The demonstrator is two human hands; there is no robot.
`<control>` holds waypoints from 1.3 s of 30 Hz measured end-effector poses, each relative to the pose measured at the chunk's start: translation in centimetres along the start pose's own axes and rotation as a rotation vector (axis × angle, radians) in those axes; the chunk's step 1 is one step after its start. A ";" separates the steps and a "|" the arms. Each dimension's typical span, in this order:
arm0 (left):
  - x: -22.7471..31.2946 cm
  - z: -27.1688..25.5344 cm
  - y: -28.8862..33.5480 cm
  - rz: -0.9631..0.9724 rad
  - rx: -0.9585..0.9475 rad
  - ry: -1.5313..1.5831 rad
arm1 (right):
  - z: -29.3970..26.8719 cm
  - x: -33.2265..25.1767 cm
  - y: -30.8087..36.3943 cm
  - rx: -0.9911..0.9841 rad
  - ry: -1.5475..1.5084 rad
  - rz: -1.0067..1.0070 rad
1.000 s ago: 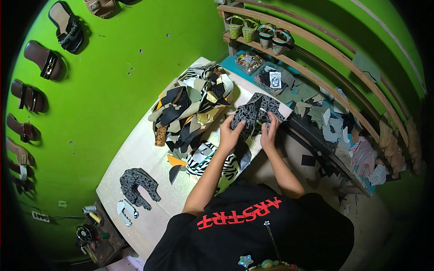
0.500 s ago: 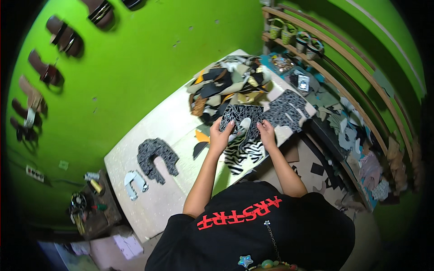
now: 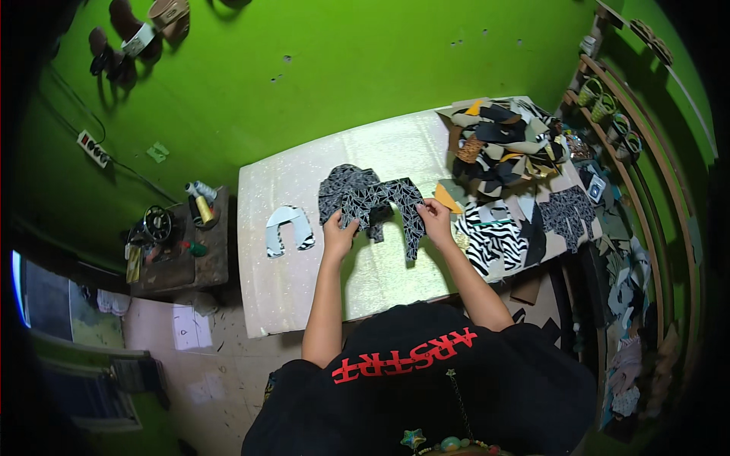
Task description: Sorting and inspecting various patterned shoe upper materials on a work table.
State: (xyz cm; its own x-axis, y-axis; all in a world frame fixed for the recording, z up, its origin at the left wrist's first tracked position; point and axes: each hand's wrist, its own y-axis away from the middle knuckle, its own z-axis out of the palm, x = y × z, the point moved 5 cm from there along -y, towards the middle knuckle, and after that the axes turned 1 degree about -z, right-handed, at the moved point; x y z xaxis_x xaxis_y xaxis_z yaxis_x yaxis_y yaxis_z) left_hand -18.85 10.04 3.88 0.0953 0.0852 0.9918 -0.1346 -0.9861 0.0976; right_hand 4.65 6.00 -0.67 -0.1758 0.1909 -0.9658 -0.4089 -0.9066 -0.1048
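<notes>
Between both hands hangs an arch-shaped cut piece [image 3: 407,204] of black material with pale crackle lines. My left hand [image 3: 337,234] pinches its left leg, and my right hand [image 3: 436,222] grips the edge of its right leg. Partly hidden behind it, a similar dark arch-shaped piece or stack [image 3: 346,179] lies on the pale table [image 3: 365,283]. Farther left rests a smaller white arch-shaped piece [image 3: 287,220] with zebra-striped ends. Zebra-striped material [image 3: 493,245] lies just right of my right hand, near an orange scrap [image 3: 447,199].
A heap of mixed scraps [image 3: 506,144] covers the table's far right, with a dark patterned sheet [image 3: 566,216] nearer its edge. A wooden rack [image 3: 646,144] lines the right side. At left stands a small dark table [image 3: 182,266] holding spools. Sandals [image 3: 137,34] hang on the green wall.
My view has turned left. Both hands have carried the dark patterned piece from beside the scrap heap to over the table's middle, where its arch shape now shows.
</notes>
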 end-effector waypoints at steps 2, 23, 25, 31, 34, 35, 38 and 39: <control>-1.1 -2.2 -0.5 -0.034 0.038 0.013 | 1.9 0.4 0.2 -0.005 0.082 0.018; -5.1 -8.2 -8.2 -0.044 0.230 -0.320 | 8.6 2.7 -5.5 -0.031 0.813 0.120; -4.8 -7.9 -7.9 -0.073 0.225 -0.360 | 8.5 2.8 -5.6 -0.016 0.883 0.056; 0.1 -4.7 -5.0 0.190 0.365 -0.807 | 11.3 -1.1 -4.1 0.038 1.011 -0.229; 0.5 -2.3 -4.1 0.509 0.222 -0.962 | 13.9 -1.8 -3.9 -0.179 1.090 -0.445; -0.3 -2.0 -4.4 0.474 0.180 -0.926 | 14.5 -1.8 -3.8 -0.228 1.117 -0.437; -1.1 -1.5 -5.1 0.434 0.117 -0.967 | 15.0 -0.9 -4.2 -0.283 1.151 -0.440; -1.5 -1.6 -5.5 0.390 0.085 -0.978 | 14.9 -0.4 -4.6 -0.292 1.168 -0.418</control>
State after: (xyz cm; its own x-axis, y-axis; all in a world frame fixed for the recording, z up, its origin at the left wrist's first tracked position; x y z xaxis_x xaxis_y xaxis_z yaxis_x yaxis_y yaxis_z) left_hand -19.83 15.55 1.95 0.8190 -0.3546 0.4511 -0.2612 -0.9304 -0.2572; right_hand -6.80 15.70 3.70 0.8683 0.1721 -0.4653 -0.0050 -0.9348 -0.3551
